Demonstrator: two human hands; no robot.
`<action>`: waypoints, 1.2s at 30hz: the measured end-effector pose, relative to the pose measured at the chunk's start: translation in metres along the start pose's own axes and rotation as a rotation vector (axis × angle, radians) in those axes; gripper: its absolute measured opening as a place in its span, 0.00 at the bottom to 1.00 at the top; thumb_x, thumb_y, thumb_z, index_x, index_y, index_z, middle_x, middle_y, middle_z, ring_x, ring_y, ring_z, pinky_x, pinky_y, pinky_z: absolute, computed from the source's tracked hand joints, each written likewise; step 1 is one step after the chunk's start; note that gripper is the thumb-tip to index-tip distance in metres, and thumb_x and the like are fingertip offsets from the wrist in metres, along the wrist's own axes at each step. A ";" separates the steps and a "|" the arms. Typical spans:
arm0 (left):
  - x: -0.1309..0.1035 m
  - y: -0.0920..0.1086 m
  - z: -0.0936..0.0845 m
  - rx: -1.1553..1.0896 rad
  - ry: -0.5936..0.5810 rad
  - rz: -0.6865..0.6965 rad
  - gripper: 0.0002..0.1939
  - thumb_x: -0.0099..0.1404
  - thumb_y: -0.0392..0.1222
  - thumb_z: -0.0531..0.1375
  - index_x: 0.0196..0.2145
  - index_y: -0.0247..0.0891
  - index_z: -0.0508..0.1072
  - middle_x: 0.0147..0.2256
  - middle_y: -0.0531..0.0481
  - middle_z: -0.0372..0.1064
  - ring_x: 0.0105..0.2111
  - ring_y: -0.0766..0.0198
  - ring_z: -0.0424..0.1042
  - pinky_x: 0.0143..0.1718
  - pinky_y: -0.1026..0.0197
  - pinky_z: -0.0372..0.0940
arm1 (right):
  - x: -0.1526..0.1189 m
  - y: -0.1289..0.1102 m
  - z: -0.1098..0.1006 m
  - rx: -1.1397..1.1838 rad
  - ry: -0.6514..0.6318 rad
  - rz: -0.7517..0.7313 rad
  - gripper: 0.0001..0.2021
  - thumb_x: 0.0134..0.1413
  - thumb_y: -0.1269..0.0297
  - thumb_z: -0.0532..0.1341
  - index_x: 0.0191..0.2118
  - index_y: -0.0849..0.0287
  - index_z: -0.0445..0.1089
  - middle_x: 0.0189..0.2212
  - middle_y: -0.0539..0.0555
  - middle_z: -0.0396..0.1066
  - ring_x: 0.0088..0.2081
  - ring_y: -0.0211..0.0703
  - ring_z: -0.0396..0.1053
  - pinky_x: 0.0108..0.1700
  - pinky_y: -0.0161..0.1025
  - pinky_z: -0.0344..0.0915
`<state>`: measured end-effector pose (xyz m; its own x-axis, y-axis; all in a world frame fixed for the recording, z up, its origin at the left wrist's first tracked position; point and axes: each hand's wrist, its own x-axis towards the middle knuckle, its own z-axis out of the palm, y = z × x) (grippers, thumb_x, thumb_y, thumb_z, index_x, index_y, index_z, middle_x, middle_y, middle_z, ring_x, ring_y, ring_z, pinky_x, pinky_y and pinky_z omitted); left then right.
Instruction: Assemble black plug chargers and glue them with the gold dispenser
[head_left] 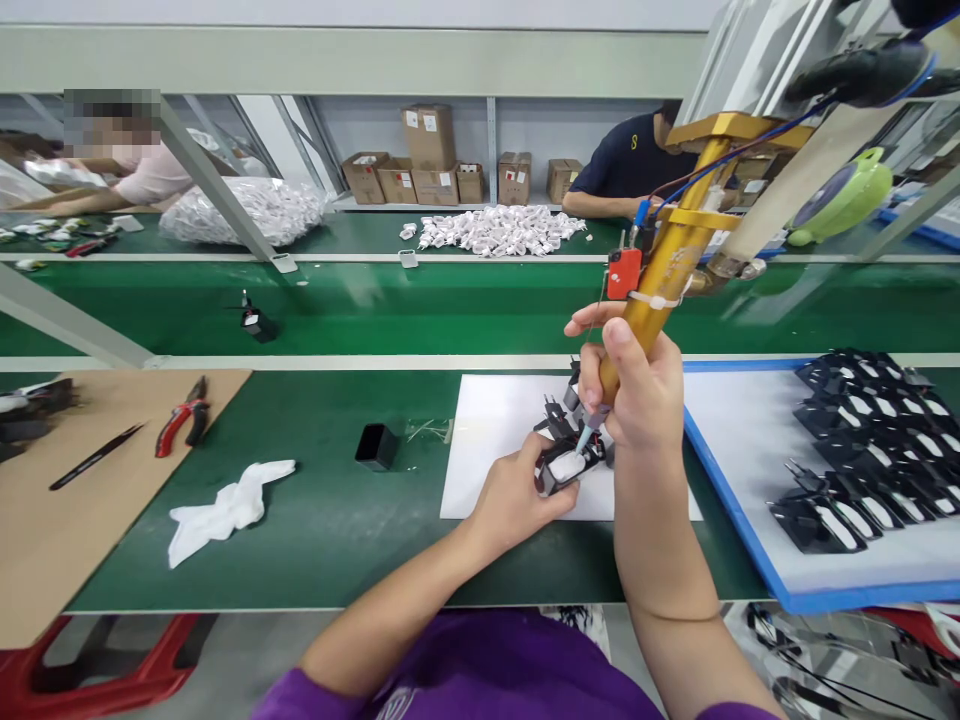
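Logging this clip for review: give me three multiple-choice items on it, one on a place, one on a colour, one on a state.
1. Where do the red-handled pliers lie?
A. on the brown board at left
B. on the blue-edged tray
C. on the white sheet

2. What colour is the barrel of the dispensing tool?
A. silver
B. gold
C. black

3. What is the left hand doing?
A. resting open on the bench
B. gripping the black part under the nozzle
C. lifting the white cloth

Answers:
1 A, the pliers rest on the brown board.
2 B, the barrel in the right hand is gold.
3 B, its fingers close on the part on the white sheet.
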<state>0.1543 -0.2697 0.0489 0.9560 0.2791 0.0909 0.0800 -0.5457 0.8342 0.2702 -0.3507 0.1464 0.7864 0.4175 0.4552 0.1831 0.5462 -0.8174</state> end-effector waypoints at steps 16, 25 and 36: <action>0.007 0.012 0.020 -0.038 0.114 0.119 0.18 0.56 0.44 0.64 0.42 0.42 0.64 0.35 0.52 0.74 0.29 0.62 0.75 0.33 0.62 0.70 | -0.005 -0.004 0.003 -0.011 -0.034 0.034 0.18 0.53 0.47 0.66 0.33 0.58 0.67 0.20 0.43 0.64 0.12 0.26 0.54 0.12 0.27 0.52; 0.006 -0.012 0.000 0.065 0.100 0.022 0.18 0.59 0.47 0.62 0.44 0.42 0.63 0.39 0.49 0.76 0.33 0.59 0.76 0.36 0.59 0.69 | 0.000 -0.001 -0.002 0.032 -0.068 -0.022 0.17 0.56 0.48 0.63 0.43 0.56 0.70 0.34 0.48 0.69 0.14 0.24 0.57 0.12 0.28 0.52; 0.054 -0.069 -0.043 0.101 0.063 -0.106 0.17 0.57 0.48 0.61 0.41 0.41 0.61 0.33 0.52 0.72 0.28 0.61 0.71 0.33 0.61 0.63 | 0.008 0.002 -0.053 -0.435 0.121 0.020 0.20 0.54 0.46 0.64 0.42 0.57 0.64 0.30 0.47 0.71 0.14 0.30 0.61 0.14 0.30 0.58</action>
<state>0.1878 -0.1829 0.0199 0.9211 0.3870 0.0421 0.2106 -0.5864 0.7822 0.3082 -0.3853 0.1298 0.8511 0.3226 0.4143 0.3777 0.1719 -0.9098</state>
